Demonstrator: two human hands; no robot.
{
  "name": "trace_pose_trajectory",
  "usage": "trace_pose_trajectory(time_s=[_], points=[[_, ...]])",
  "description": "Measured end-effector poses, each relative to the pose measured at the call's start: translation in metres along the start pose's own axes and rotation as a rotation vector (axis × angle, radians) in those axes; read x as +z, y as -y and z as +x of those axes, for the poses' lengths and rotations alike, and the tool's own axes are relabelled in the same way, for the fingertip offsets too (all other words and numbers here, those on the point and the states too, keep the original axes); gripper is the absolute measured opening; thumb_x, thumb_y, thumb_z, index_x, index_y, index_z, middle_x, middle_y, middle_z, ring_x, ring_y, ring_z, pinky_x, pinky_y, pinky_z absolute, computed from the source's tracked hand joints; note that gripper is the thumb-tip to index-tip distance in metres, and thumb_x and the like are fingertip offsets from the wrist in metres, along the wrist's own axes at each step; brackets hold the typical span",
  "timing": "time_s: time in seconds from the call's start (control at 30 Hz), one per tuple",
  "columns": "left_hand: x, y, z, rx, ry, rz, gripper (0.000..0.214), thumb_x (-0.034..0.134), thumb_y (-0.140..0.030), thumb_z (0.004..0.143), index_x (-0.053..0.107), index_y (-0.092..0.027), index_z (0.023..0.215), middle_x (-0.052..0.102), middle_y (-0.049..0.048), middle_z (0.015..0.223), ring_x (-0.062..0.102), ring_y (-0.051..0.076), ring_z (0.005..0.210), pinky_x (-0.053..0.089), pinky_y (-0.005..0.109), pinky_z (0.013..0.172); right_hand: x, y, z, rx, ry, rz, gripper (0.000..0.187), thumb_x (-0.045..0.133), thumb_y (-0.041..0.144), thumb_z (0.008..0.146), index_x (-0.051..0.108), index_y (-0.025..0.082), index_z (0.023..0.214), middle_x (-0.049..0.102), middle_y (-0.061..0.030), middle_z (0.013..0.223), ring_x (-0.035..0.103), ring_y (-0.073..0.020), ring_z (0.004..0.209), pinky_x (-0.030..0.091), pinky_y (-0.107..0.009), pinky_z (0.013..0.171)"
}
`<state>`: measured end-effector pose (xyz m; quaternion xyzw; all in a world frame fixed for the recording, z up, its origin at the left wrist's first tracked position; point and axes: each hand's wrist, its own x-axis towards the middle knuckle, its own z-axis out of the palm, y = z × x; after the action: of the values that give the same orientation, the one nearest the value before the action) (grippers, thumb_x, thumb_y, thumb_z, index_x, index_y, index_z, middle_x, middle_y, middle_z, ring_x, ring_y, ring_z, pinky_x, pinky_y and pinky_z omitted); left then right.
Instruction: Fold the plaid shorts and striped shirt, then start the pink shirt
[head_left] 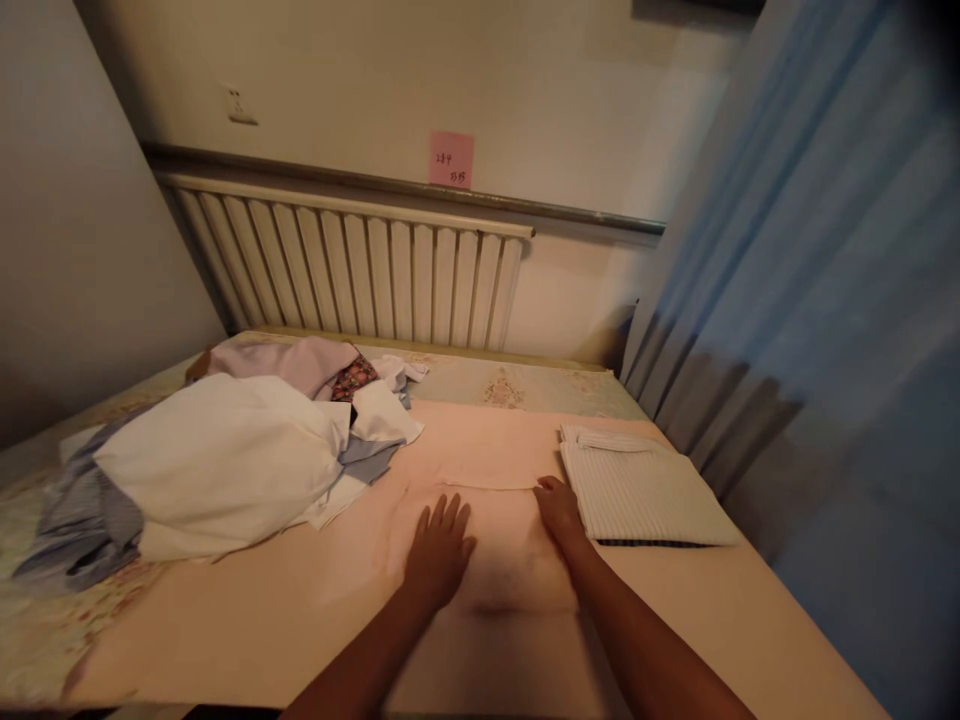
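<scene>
A pale pink garment (487,530) lies flat and partly folded on the bed, its colour close to the sheet beneath it. My left hand (439,548) rests on it, palm down, fingers spread. My right hand (559,508) lies at the garment's upper right edge with fingers curled down onto the cloth; whether it pinches the fabric I cannot make out. Just right of that hand sits a folded white striped shirt (645,490).
A heap of unfolded clothes (225,460), white, grey-blue and pink, covers the bed's left side. A white radiator (352,265) runs along the far wall under a pink note (451,160). A blue curtain (832,300) hangs on the right.
</scene>
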<state>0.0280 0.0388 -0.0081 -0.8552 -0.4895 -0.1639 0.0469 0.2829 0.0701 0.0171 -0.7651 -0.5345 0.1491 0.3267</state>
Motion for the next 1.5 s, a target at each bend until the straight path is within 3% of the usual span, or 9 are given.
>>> trace_pose_trajectory(time_s=[0.1, 0.2, 0.33, 0.4, 0.47, 0.6, 0.87, 1.23, 1.5], points=[[0.003, 0.004, 0.0, -0.007, -0.001, 0.0, 0.049, 0.038, -0.039, 0.094, 0.044, -0.024, 0.14, 0.041, 0.0067, 0.15, 0.034, 0.029, 0.139, 0.028, 0.052, 0.111, -0.006, 0.008, -0.006, -0.047, -0.021, -0.073, 0.031, 0.046, 0.018, 0.081, 0.069, 0.011, 0.1, 0.072, -0.0131, 0.097, 0.066, -0.0227, 0.093, 0.048, -0.032, 0.084], [0.002, 0.005, 0.0, -0.007, -0.03, 0.004, 0.05, 0.037, -0.039, 0.094, 0.043, -0.024, 0.141, 0.041, 0.0071, 0.15, 0.033, 0.029, 0.139, 0.027, 0.052, 0.112, -0.008, 0.023, -0.023, -0.153, -0.061, -0.126, 0.037, 0.043, 0.016, 0.086, 0.064, 0.011, 0.115, 0.064, -0.0165, 0.12, 0.055, -0.0257, 0.117, 0.038, -0.038, 0.101], [-0.001, 0.003, -0.002, -0.003, -0.054, -0.001, 0.049, 0.038, -0.039, 0.094, 0.045, -0.024, 0.14, 0.042, 0.0064, 0.149, 0.034, 0.028, 0.139, 0.027, 0.051, 0.113, 0.007, 0.048, -0.066, -0.539, -0.096, -0.237, 0.041, 0.041, 0.021, 0.092, 0.054, 0.012, 0.13, 0.047, -0.0142, 0.143, 0.037, -0.0247, 0.135, 0.026, -0.041, 0.113], [-0.002, 0.003, -0.003, 0.001, -0.054, 0.002, 0.048, 0.038, -0.038, 0.094, 0.046, -0.024, 0.139, 0.042, 0.0068, 0.149, 0.034, 0.028, 0.139, 0.027, 0.05, 0.113, 0.019, 0.055, -0.089, -0.739, -0.036, -0.293, 0.041, 0.043, 0.024, 0.093, 0.052, 0.014, 0.132, 0.048, -0.0131, 0.142, 0.037, -0.0236, 0.136, 0.027, -0.041, 0.114], [-0.002, 0.003, -0.003, 0.004, -0.051, 0.002, 0.048, 0.038, -0.036, 0.094, 0.046, -0.023, 0.139, 0.042, 0.0069, 0.148, 0.034, 0.028, 0.139, 0.027, 0.05, 0.113, 0.029, 0.052, -0.106, -0.821, 0.05, -0.331, 0.043, 0.048, 0.03, 0.092, 0.051, 0.016, 0.133, 0.048, -0.0113, 0.143, 0.036, -0.0243, 0.137, 0.028, -0.044, 0.114], [-0.001, 0.005, -0.002, -0.004, -0.047, -0.006, 0.049, 0.039, -0.038, 0.093, 0.045, -0.025, 0.14, 0.043, 0.0055, 0.148, 0.034, 0.028, 0.139, 0.028, 0.051, 0.113, 0.031, 0.026, -0.116, -0.761, 0.101, -0.389, 0.049, 0.051, 0.041, 0.091, 0.048, 0.02, 0.136, 0.044, -0.0099, 0.146, 0.034, -0.0279, 0.138, 0.027, -0.051, 0.113], [-0.004, 0.021, -0.012, -0.07, -0.018, 0.029, 0.05, 0.036, -0.04, 0.094, 0.044, -0.024, 0.141, 0.04, 0.0078, 0.15, 0.03, 0.028, 0.141, 0.027, 0.052, 0.112, 0.017, -0.023, -0.115, -0.575, -0.041, -0.469, 0.051, 0.041, 0.043, 0.095, 0.044, 0.017, 0.139, 0.04, -0.0133, 0.147, 0.035, -0.0305, 0.137, 0.029, -0.054, 0.11], [-0.008, 0.035, -0.036, -0.136, -0.025, 0.08, 0.051, 0.032, -0.041, 0.095, 0.043, -0.023, 0.142, 0.038, 0.0068, 0.151, 0.028, 0.028, 0.142, 0.027, 0.05, 0.112, 0.021, -0.028, -0.119, -0.551, -0.125, -0.518, 0.048, 0.041, 0.038, 0.096, 0.049, 0.013, 0.136, 0.043, -0.0157, 0.145, 0.038, -0.0311, 0.135, 0.031, -0.053, 0.109], [-0.018, 0.034, -0.049, -0.222, 0.061, -0.004, 0.051, 0.032, -0.036, 0.095, 0.041, -0.021, 0.143, 0.036, 0.0062, 0.152, 0.027, 0.025, 0.142, 0.022, 0.046, 0.114, 0.025, -0.032, -0.119, -0.58, -0.173, -0.535, 0.046, 0.038, 0.037, 0.097, 0.052, 0.011, 0.132, 0.047, -0.0157, 0.142, 0.041, -0.0316, 0.134, 0.03, -0.052, 0.109]])
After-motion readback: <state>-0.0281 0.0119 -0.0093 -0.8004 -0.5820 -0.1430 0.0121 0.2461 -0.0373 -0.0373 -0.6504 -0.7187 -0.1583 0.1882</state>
